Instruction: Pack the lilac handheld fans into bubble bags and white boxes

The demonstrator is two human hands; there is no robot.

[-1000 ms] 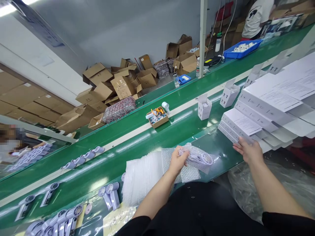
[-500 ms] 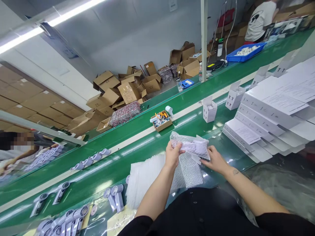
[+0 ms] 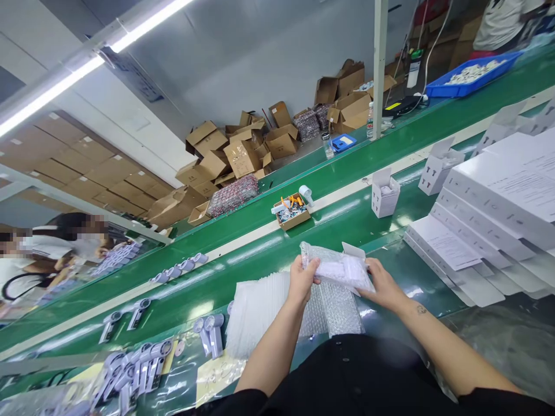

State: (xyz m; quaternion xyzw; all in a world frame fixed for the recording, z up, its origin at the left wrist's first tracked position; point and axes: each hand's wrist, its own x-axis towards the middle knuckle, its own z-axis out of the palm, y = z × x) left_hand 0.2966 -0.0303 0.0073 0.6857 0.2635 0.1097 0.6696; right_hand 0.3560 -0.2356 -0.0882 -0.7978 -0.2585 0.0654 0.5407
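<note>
Hands meet over the near edge of the green conveyor belt point(image 3: 243, 277). Our left hand point(image 3: 302, 281) grips the left end of a bubble-wrap pouch point(image 3: 332, 267), fingers curled around it, and our right hand point(image 3: 381, 283) holds the right end of the same pouch together with a flat white carton point(image 3: 353, 254) whose flap sticks up behind the wrap. The pouch is lifted clear of the belt, roughly level, and through the bubbles we see a pale lilac thing inside, though we cannot tell its exact shape.

Just beneath the hands lies a stack of empty bubble-wrap bags point(image 3: 269, 306), fanned out toward the left. Beside that stack, two lilac handheld fans point(image 3: 210, 332) lie on the belt, and a larger cluster of the same fans point(image 3: 134, 375) sits at the lower left. More fans point(image 3: 180, 268) lie in a row along the white stripe farther up the belt.

To our right rises a pile of flattened white cartons point(image 3: 489, 225) with printed panels. An erected white box point(image 3: 385, 193) stands open on the belt near it, and another one point(image 3: 437, 170) stands farther along. A small cardboard box of parts point(image 3: 291, 211) rests near the middle stripe, with a white tape roll point(image 3: 306, 195) touching its right side.

Beyond the belt, brown shipping cartons point(image 3: 234, 153) lie heaped against the wall. A blue tray point(image 3: 470, 81) sits at the far right, with a person in a white shirt point(image 3: 503, 23) behind it. Other people point(image 3: 56, 248) work at the far left.
</note>
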